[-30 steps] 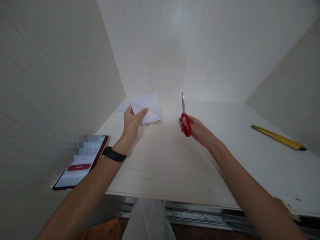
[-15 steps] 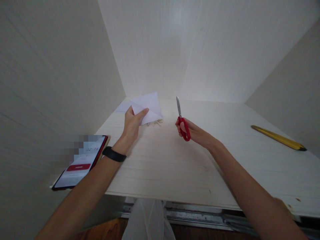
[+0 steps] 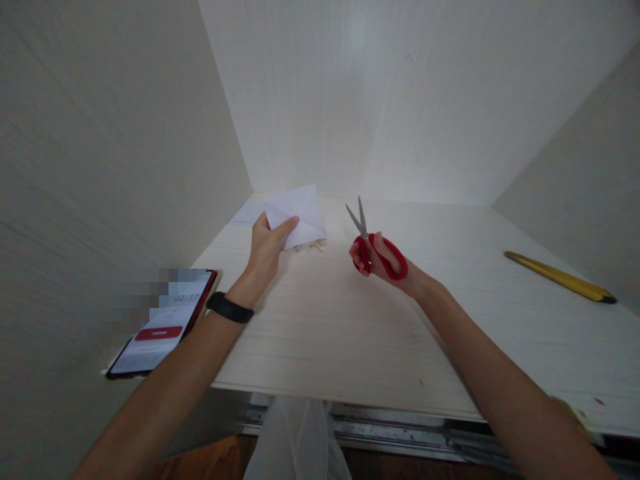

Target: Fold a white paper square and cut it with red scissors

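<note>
Now left hand [image 3: 264, 245] pinches folded paper [image 3: 299, 217] above tabletop [image 3: 325, 320], grip tight on it. Right hand [image 3: 383, 260] grips red scissors [image 3: 373, 245], blades apart, just beside paper.

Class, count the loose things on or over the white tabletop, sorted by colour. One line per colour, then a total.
White: 1, folded paper in the left hand
Red: 2, scissors in the right hand, phone
Yellow: 1, ruler
Total: 4
</note>
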{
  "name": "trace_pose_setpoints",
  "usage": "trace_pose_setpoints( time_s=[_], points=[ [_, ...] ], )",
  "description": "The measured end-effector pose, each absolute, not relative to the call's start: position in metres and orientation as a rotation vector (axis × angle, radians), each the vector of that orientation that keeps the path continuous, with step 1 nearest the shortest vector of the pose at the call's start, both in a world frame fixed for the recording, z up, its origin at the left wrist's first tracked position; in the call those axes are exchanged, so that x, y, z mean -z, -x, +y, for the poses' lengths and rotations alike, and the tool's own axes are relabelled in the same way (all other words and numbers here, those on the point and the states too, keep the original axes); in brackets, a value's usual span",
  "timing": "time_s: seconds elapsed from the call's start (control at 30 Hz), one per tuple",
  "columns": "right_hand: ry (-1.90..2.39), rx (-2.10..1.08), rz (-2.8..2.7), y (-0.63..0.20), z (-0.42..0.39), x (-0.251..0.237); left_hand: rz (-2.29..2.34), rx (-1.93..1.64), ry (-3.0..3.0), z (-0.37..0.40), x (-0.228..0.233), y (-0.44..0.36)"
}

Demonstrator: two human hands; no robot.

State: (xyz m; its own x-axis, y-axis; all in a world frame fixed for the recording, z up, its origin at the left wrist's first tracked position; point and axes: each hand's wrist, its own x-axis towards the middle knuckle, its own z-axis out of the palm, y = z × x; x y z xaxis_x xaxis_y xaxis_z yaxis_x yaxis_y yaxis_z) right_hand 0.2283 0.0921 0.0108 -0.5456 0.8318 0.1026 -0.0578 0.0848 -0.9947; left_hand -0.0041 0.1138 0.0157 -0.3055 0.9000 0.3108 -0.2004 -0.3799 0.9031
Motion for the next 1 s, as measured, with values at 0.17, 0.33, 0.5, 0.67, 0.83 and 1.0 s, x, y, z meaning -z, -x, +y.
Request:
trace_pose_setpoints(
  time_s=[0.17,0.33,0.5,0.67,0.83,1.0],
  points=[
    [0.881,-1.568,-1.813,-0.228,0.088,-0.018,0.993,-1.806,-1.113,0.115,-0.015,0.005],
    [0.993,-1.577,-1.893,-0.225,0.084,-0.027,0.979,-1.814,-1.124,0.115,-0.017,0.004],
    [1.05,-1.544,-1.934,-0.227,0.083,-0.027,0.99,-1.823,-1.128,0.113,-0.019,0.002],
    [1.003,-1.6,-1.935,-0.231,0.084,-0.024,0.983,-1.809,-1.116,0.112,-0.021,0.001],
    [0.971,-1.562,-2.029,-0.231,0.084,-0.022,0.929,-1.799,-1.09,0.112,-0.022,0.0],
    [0.965,-1.547,-2.065,-0.232,0.083,-0.024,0.931,-1.768,-1.095,0.112,-0.022,0.0]
  ],
)
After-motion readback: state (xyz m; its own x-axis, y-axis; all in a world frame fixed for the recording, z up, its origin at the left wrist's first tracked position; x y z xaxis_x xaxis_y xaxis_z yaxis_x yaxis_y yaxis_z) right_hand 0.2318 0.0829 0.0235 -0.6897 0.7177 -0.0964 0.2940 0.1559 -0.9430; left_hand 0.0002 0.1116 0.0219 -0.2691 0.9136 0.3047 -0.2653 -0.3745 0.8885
